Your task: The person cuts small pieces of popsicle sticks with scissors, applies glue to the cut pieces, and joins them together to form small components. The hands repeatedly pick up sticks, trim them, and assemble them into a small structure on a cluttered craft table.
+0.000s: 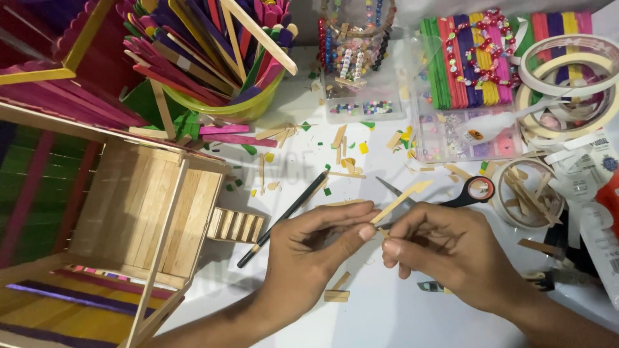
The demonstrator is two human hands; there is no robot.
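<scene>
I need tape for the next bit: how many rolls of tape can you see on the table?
3: two pale rolls stacked at the right edge, upper and lower, and one smaller roll holding wood scraps beside the scissors. More may be hidden.

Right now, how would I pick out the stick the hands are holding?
Start at the wooden stick house on the left, then go right to the two hands. Pinched between left hand and right hand is a plain stick, unpainted, with a forked tip.

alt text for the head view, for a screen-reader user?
Two bare hands, left hand and right hand, pinch a pale cut craft stick over a white table. Nearby lie scissors, a pencil and a stick-built house.
</scene>
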